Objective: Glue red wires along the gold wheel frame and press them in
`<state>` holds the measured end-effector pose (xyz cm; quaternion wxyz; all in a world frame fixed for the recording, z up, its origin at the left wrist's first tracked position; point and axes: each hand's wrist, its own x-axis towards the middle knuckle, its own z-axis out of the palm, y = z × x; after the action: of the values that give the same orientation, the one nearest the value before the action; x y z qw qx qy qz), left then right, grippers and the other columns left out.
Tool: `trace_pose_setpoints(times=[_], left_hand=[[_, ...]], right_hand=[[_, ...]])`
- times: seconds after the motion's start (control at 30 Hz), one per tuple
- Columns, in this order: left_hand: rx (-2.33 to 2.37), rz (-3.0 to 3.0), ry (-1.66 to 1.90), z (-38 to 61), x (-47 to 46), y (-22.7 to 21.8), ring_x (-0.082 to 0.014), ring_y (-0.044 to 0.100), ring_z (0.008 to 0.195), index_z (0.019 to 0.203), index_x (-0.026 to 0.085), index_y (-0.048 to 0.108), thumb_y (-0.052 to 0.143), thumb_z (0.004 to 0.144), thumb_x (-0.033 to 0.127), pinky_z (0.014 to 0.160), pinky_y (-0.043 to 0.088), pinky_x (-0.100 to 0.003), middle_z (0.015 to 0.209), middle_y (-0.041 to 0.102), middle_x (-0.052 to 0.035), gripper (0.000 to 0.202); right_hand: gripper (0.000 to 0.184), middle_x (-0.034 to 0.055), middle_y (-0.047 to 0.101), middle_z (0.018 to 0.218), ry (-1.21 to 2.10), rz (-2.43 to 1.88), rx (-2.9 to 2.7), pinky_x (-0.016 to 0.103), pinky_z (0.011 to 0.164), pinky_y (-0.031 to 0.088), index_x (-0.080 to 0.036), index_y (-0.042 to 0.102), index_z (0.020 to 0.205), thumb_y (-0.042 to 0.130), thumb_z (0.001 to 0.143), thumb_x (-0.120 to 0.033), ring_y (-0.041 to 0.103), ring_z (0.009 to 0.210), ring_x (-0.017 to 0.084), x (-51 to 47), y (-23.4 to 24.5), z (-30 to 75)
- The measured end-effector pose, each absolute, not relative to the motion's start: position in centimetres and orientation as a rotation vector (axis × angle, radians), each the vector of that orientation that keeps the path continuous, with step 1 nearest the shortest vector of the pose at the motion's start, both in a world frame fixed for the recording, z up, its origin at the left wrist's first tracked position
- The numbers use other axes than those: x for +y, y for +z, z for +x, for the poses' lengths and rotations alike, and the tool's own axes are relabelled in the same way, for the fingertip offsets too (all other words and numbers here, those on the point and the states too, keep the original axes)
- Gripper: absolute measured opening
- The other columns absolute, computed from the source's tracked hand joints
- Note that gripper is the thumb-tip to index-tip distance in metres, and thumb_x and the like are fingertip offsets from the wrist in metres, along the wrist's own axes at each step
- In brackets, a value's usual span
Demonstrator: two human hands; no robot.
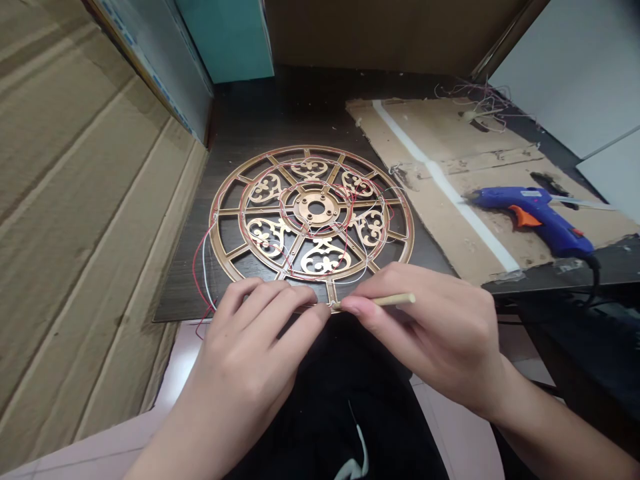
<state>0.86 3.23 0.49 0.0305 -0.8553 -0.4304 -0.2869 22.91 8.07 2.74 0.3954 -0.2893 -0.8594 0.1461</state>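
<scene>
A bronze-coloured round ornamental frame (299, 211) with spokes and scrollwork lies on the dark table, its near rim at the table's front edge. Red and white wires (204, 257) run around its rings and hang in loops off the left side. My left hand (257, 333) is closed over the near rim, with the index fingertip by a wire at the bottom spoke; its thumb is hidden. Between thumb and fingers of my right hand (425, 327) is a thin pale wooden stick (397, 300), its tip touching the rim beside my left index finger.
A blue hot glue gun (540, 217) with an orange trigger lies on a cardboard sheet (425, 213) at the right. Behind it is a tangle of thin wires (480, 110). A cardboard wall (90, 220) stands at the left, and a teal box (227, 40) at the back.
</scene>
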Motion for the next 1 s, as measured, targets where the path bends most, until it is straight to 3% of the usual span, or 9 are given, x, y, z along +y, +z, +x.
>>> trace_pose_setpoints(times=[0.33,0.6,0.77,1.0], left_hand=[[-1.306,-2.650,-0.891,0.79,3.18,0.61,-0.0198,0.057,0.105,0.119,0.014,0.065,0.059,0.093,-0.004,0.096,0.039,-0.040,0.117,0.068,-0.0076,0.033],[-1.292,-2.632,-0.910,0.90,3.31,0.66,-0.0198,0.059,0.102,0.118,0.014,0.064,0.057,0.094,-0.003,0.096,0.040,-0.040,0.115,0.070,-0.0079,0.031],[-1.282,-2.644,-0.919,0.81,3.32,0.53,-0.0201,0.062,0.104,0.122,0.014,0.065,0.056,0.093,-0.005,0.097,0.042,-0.041,0.118,0.072,-0.0080,0.036],[-1.276,-2.648,-0.989,0.78,3.11,0.59,-0.0198,0.065,0.105,0.121,0.012,0.066,0.061,0.091,-0.005,0.102,0.044,-0.043,0.118,0.073,-0.0085,0.035]], right_hand=[[0.021,0.0031,0.074,0.082,0.292,-0.765,-2.195,0.030,0.066,0.050,-0.011,0.068,0.085,0.071,0.105,-0.016,0.068,0.071,0.013,7.94,3.06,23.03],[0.017,0.0072,0.076,0.093,0.366,-0.754,-2.171,0.035,0.091,0.058,-0.009,0.070,0.088,0.070,0.105,-0.013,0.072,0.094,0.020,8.21,3.30,22.72],[0.020,0.0036,0.077,0.089,0.418,-0.821,-2.220,0.028,0.073,0.055,-0.012,0.068,0.089,0.067,0.108,-0.018,0.073,0.076,0.015,8.27,3.36,22.88],[0.022,0.0021,0.079,0.087,0.312,-0.825,-2.206,0.027,0.064,0.050,-0.014,0.067,0.086,0.069,0.107,-0.019,0.074,0.073,0.014,8.37,3.09,22.88]])
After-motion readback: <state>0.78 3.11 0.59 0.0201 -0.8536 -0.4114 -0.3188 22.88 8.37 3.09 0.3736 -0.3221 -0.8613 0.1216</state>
